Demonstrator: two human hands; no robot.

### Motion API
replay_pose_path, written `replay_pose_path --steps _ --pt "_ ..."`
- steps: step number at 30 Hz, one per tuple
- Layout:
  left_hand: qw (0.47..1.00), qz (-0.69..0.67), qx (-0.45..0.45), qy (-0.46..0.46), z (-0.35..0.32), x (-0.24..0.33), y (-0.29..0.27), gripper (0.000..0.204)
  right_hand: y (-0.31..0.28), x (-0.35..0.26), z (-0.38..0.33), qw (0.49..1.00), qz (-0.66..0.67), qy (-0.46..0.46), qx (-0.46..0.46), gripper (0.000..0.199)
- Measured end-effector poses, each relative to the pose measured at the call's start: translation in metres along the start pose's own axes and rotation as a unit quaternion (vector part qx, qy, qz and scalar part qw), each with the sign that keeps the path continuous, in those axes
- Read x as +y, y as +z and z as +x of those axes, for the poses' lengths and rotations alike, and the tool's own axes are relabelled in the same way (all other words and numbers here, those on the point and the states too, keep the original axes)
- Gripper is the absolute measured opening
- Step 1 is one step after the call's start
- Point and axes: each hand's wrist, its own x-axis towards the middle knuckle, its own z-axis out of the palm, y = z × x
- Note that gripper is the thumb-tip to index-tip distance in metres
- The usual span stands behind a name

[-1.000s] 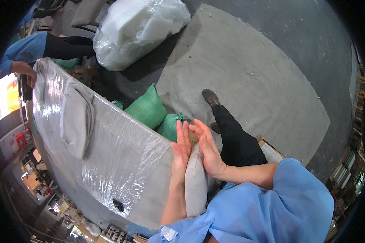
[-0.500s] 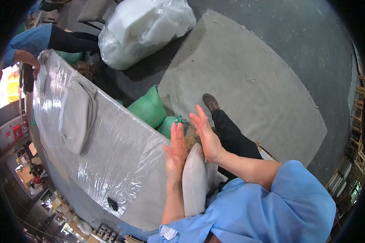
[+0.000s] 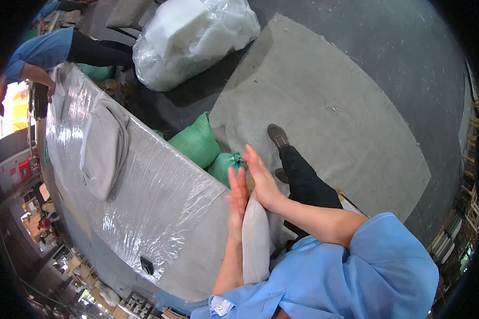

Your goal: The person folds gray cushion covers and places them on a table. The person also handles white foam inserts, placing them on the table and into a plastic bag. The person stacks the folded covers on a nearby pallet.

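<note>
A light grey cushion (image 3: 256, 244) stands on edge in front of my body, between my forearms. My left hand (image 3: 237, 204) lies flat along the left side of its upper end, fingers stretched out. On the other side, my right hand (image 3: 266, 183) is held flat with the fingers straight and the palm facing the cushion. Both hands flank the cushion's narrow tip, and neither has its fingers wrapped round it. Whether the palms press on the fabric is partly hidden.
A table (image 3: 191, 266) partly covered in clear plastic film runs along my left, bearing folded grey fabric (image 3: 104, 154) and a small black object (image 3: 147, 265). Green sacks (image 3: 197, 142) and a bag of white foam (image 3: 191, 42) stand beyond. Another person's hand (image 3: 48, 85) is at the table's far end.
My two hands have come closer together around the cushion's upper end. The right hand has moved left and slightly down, and the cushion looks narrower at its tip.
</note>
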Motion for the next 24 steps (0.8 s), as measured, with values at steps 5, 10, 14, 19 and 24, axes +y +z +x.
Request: replay_pose_path --steps 5,10,14,19,24 --pt "0.988 0.045 0.128 0.07 -0.006 -0.002 -0.008 0.091 -0.026 -0.005 -0.044 0.982 -0.056 -0.172 -0.059 0.07" --pt "0.992 -0.037 0.096 0.072 -0.002 -0.009 0.016 0.086 -0.025 -0.015 -0.046 0.949 -0.124 -0.232 -0.174 0.074" --pt "0.992 0.008 0.112 0.065 -0.002 -0.021 -0.003 0.084 -0.019 -0.011 -0.034 0.964 -0.094 -0.129 -0.213 0.079" --pt "1.0 -0.005 0.012 -0.029 -0.057 0.016 -0.009 0.074 -0.029 -0.011 -0.025 0.968 -0.078 -0.071 -0.226 0.089" --pt "0.986 0.149 -0.05 -0.048 -0.104 -0.002 -0.004 0.073 -0.026 0.003 -0.018 0.961 -0.067 -0.071 -0.26 0.088"
